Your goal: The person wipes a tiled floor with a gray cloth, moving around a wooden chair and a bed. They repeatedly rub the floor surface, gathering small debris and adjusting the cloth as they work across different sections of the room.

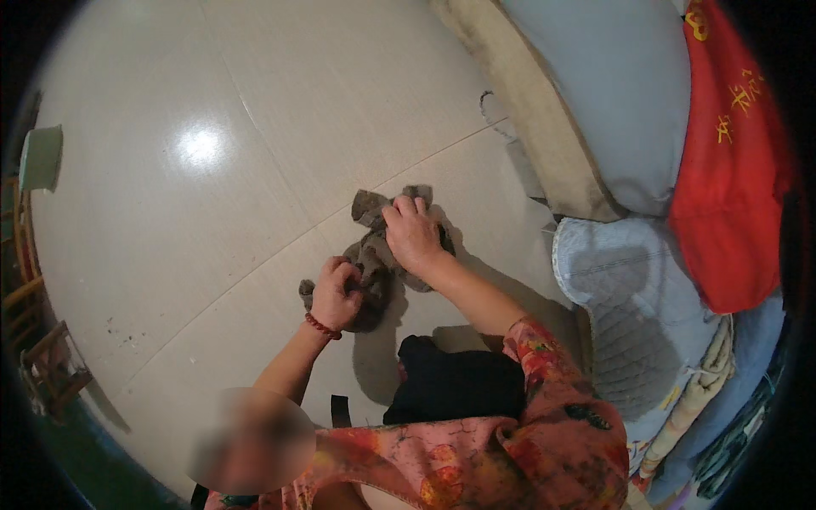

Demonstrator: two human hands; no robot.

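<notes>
A crumpled grey-brown cloth (371, 250) lies on the pale tiled floor (268, 210) in front of me. My left hand (335, 294), with a red beaded bracelet (322, 326) at the wrist, has its fingers curled into the cloth's near left part. Farther forward and to the right, my right hand (413, 234) grips the upper part from above. Folds stick out beyond both hands, and some of the cloth is hidden beneath them. Whether it is a rag or a garment I cannot tell.
On the right stands padded furniture with a beige edge (548, 115) and a grey-blue cushion (612, 95). A red cloth (727, 210) bearing yellow writing and a quilted pad (631, 331) hang beside it. At far left are a pale green container (42, 158) and wooden furniture (57, 363).
</notes>
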